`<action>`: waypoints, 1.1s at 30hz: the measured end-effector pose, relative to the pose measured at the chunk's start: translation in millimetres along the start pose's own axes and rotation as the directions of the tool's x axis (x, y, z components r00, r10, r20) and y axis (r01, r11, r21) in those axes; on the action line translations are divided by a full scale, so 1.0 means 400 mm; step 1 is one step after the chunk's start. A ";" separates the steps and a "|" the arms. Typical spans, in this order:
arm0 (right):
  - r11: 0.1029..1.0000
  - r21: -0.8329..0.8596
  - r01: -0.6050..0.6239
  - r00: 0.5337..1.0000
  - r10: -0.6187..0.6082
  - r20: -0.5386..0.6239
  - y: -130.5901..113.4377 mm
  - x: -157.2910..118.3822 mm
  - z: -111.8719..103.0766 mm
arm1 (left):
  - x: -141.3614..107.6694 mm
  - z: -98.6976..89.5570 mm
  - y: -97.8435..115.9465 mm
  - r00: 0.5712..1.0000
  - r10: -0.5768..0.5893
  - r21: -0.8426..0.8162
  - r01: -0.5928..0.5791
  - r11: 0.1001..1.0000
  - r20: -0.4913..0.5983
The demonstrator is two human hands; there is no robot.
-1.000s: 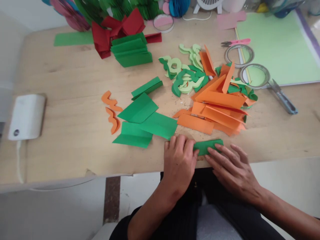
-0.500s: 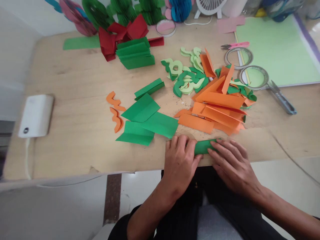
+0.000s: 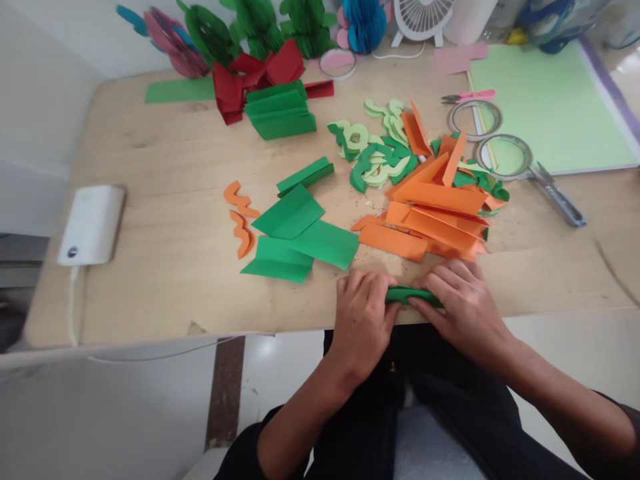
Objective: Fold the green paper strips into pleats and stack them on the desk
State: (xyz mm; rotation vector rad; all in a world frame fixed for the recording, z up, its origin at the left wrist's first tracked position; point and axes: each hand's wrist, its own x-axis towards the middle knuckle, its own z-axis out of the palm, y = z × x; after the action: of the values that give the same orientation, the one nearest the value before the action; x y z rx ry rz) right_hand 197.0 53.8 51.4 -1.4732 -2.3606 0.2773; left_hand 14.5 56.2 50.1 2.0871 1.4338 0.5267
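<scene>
Near the front edge of the table, a folded green paper strip [image 3: 407, 295] lies between my two hands. My left hand [image 3: 361, 310] is closed on its left end, thumb below and fingers above. The right end is pinched by my right hand [image 3: 457, 300], which covers part of it. Several creased green papers [image 3: 325, 243] lie overlapped just beyond my left hand. Beyond my right hand is a pile of folded orange papers [image 3: 430, 220]. Two wavy orange cut-outs [image 3: 241, 233] rest to the left of the green papers.
Green and light-green paper scraps [image 3: 383, 160] lie mid-table. Behind stand folded green papers [image 3: 283, 113] and red papers [image 3: 265, 67]. At right are tape rolls [image 3: 505, 157], a cutter knife [image 3: 560, 197], pink snips [image 3: 470, 97] and a light-green sheet [image 3: 565, 107]. A white device [image 3: 93, 225] with a cable sits left.
My right hand has gone from lying fairly flat on the green strip to pinching its right end. The strip now looks narrower and slightly raised. The view has shifted a little.
</scene>
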 end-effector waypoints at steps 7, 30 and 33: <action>0.920 0.371 -0.127 0.992 0.114 0.056 -0.017 0.017 -0.018 | 0.004 -0.025 -0.005 0.977 -0.214 -0.521 0.180 0.834 -0.006; 0.286 0.833 -0.473 0.870 0.299 0.392 -0.080 0.034 -0.024 | -0.028 -0.003 0.009 0.875 -0.355 -0.921 0.379 0.085 0.328; 0.401 0.794 -0.457 0.883 0.315 0.349 -0.080 0.026 -0.018 | -0.027 -0.004 0.011 0.863 -0.396 -0.919 0.380 0.103 0.312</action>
State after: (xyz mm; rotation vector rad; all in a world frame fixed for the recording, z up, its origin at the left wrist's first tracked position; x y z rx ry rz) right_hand 169.1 48.9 70.7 -1.4024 -1.4138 1.5017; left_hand 13.1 45.3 53.9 0.5872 1.0562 0.8982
